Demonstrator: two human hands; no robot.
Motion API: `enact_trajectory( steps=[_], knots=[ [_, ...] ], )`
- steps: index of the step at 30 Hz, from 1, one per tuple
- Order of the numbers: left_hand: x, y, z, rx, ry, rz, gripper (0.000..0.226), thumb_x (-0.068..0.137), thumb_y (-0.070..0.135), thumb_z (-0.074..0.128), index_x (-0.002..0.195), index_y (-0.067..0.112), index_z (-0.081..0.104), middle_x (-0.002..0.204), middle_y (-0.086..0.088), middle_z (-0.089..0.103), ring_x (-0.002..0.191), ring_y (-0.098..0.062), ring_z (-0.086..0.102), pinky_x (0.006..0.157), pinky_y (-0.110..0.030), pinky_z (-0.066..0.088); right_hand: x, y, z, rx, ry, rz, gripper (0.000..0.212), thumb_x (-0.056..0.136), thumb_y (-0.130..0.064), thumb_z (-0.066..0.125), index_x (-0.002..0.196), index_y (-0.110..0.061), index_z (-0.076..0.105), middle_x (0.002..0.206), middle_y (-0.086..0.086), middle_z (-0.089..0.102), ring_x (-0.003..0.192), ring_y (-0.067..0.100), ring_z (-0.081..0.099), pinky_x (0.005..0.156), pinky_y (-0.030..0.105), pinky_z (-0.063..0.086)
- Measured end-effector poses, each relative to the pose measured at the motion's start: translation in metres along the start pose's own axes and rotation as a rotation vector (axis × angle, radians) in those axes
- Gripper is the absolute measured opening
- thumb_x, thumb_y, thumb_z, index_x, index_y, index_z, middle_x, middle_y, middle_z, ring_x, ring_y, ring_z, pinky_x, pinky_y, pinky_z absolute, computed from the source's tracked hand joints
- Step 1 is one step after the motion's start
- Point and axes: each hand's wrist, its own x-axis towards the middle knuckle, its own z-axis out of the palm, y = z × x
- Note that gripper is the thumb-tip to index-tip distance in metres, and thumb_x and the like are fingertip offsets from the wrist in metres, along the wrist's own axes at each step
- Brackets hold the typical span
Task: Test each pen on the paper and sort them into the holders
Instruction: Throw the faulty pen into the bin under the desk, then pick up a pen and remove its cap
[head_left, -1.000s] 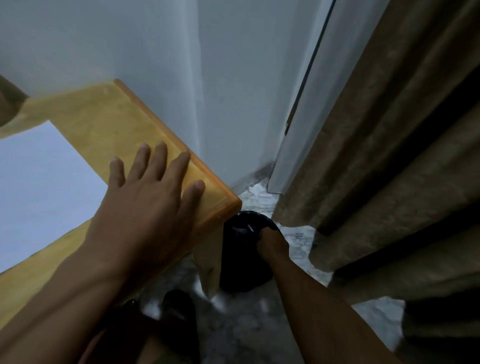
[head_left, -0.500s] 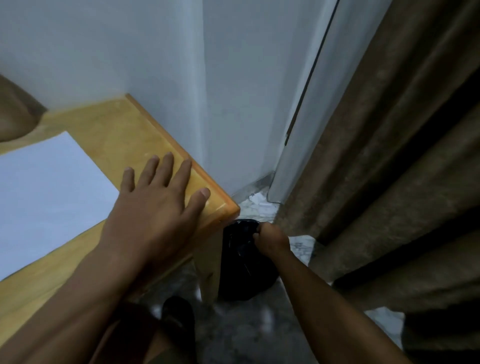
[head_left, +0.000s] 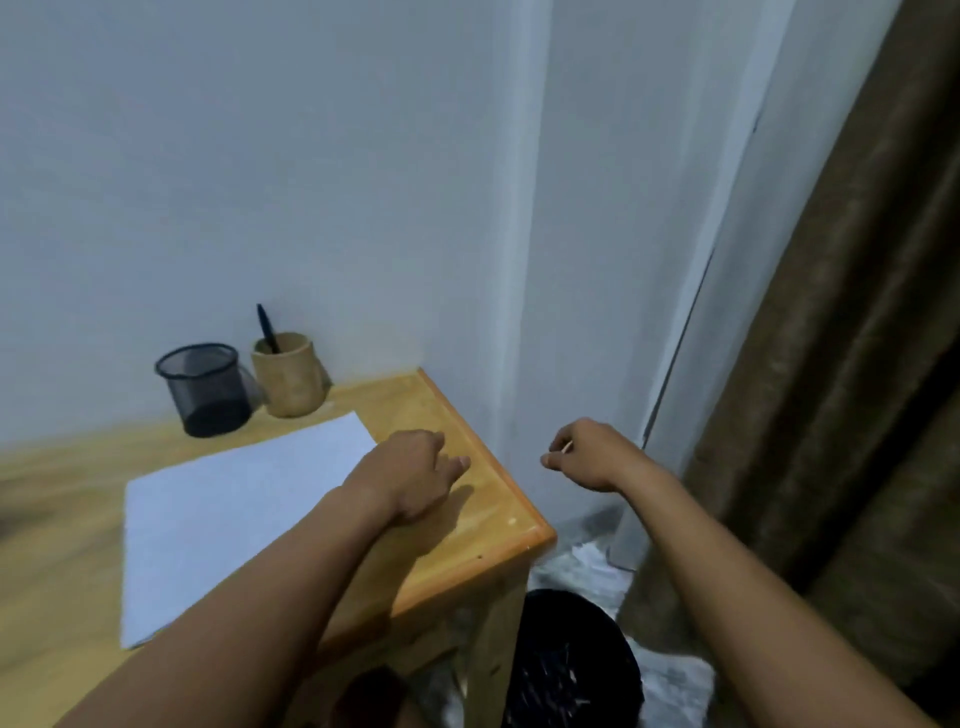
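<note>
Left hand (head_left: 410, 478) rests loosely curled, holding nothing, on the tabletop (head_left: 467, 525) beside the paper (head_left: 234, 509). Right hand (head_left: 592, 454), past the edge, pinches a thin pale stick (head_left: 567, 445). A black pen (head_left: 267, 328) stands in the wooden holder (head_left: 288, 382), next to the mesh holder (head_left: 205, 389).

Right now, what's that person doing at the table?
A person is at a wooden table with a sheet of paper on it. Their left hand rests on the table by the paper's corner. Their right hand is held up just past the table's edge and seems to pinch a thin pale thing, too small to name. By the wall stand a wooden cup with one black pen in it and a black mesh cup. A black bin stands on the floor.
</note>
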Motion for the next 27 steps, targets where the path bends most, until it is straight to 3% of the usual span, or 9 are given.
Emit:
enact_trajectory(
  steps=[6,8,10,15,17,19,21,23,27],
  knots=[
    [-0.052,-0.050,-0.079,0.068,0.135,-0.132,0.069,0.093,0.057,0.053,0.143,0.009,0.050,0.146,-0.009,0.054,0.134,-0.027,0.049,0.106,-0.037,0.043,-0.014,-0.104,-0.027,-0.036,0.020,-0.212,0.044,0.092,-0.047,0.067,0.125,-0.018,0.066,0.125,0.006,0.068,0.110,0.024,0.064,0.089,0.035,0.051],
    [-0.076,-0.076,-0.100,0.092,0.186,-0.190,0.056,0.091,0.055,0.056,0.119,0.008,0.065,0.123,-0.011,0.067,0.119,-0.030,0.058,0.089,-0.036,0.048,-0.018,-0.141,-0.021,-0.051,0.017,-0.293,0.045,0.091,-0.046,0.067,0.124,-0.016,0.067,0.124,0.007,0.069,0.112,0.025,0.064,0.091,0.036,0.051],
    [-0.102,-0.102,-0.118,0.126,0.211,-0.277,0.046,0.090,0.052,0.057,0.094,0.007,0.065,0.099,-0.011,0.068,0.103,-0.031,0.061,0.075,-0.037,0.046,-0.022,-0.178,-0.011,-0.062,0.014,-0.371,0.044,0.092,-0.045,0.067,0.124,-0.015,0.066,0.125,0.008,0.069,0.115,0.027,0.063,0.092,0.036,0.050],
    [-0.163,-0.157,-0.143,0.145,0.283,-0.432,0.061,0.094,0.049,0.056,0.138,0.007,0.055,0.141,-0.009,0.058,0.130,-0.027,0.052,0.105,-0.039,0.044,-0.039,-0.265,0.023,-0.110,-0.054,-0.541,0.036,0.092,-0.037,0.063,0.113,-0.007,0.068,0.110,0.010,0.070,0.099,0.028,0.064,0.081,0.037,0.052],
    [-0.185,-0.179,-0.148,0.119,0.307,-0.502,0.061,0.094,0.049,0.056,0.139,0.008,0.053,0.142,-0.008,0.057,0.131,-0.026,0.051,0.105,-0.037,0.044,-0.048,-0.295,0.039,-0.139,-0.095,-0.608,0.030,0.093,-0.033,0.061,0.097,-0.003,0.068,0.094,0.008,0.065,0.087,0.029,0.062,0.071,0.036,0.046],
    [-0.206,-0.199,-0.151,0.112,0.331,-0.563,0.057,0.094,0.048,0.057,0.134,0.008,0.058,0.138,-0.009,0.060,0.126,-0.027,0.055,0.100,-0.035,0.046,-0.053,-0.324,0.056,-0.222,-0.096,-0.681,0.028,0.093,-0.037,0.059,0.081,-0.013,0.063,0.085,0.004,0.063,0.088,0.030,0.062,0.066,0.034,0.041],
    [-0.227,-0.220,-0.151,0.120,0.347,-0.621,0.044,0.093,0.047,0.057,0.109,0.008,0.069,0.119,-0.012,0.069,0.106,-0.029,0.061,0.084,-0.033,0.049,-0.056,-0.350,0.074,-0.268,-0.122,-0.744,0.026,0.093,-0.042,0.060,0.098,-0.019,0.070,0.099,0.001,0.069,0.097,0.027,0.062,0.066,0.028,0.041],
    [-0.247,-0.237,-0.150,0.105,0.361,-0.696,0.043,0.091,0.046,0.057,0.088,0.005,0.069,0.097,-0.014,0.072,0.088,-0.030,0.063,0.070,-0.033,0.049,-0.057,-0.376,0.094,-0.240,-0.188,-0.804,0.044,0.092,-0.041,0.064,0.128,-0.015,0.065,0.125,0.005,0.067,0.115,0.026,0.061,0.083,0.031,0.048],
    [-0.279,-0.263,-0.142,0.092,0.383,-0.793,0.049,0.091,0.044,0.062,0.123,0.009,0.068,0.123,-0.011,0.068,0.113,-0.028,0.062,0.094,-0.036,0.051,-0.065,-0.418,0.134,-0.246,-0.248,-0.913,0.050,0.092,-0.038,0.065,0.135,-0.013,0.060,0.133,0.009,0.064,0.121,0.027,0.059,0.093,0.034,0.048]
  ],
)
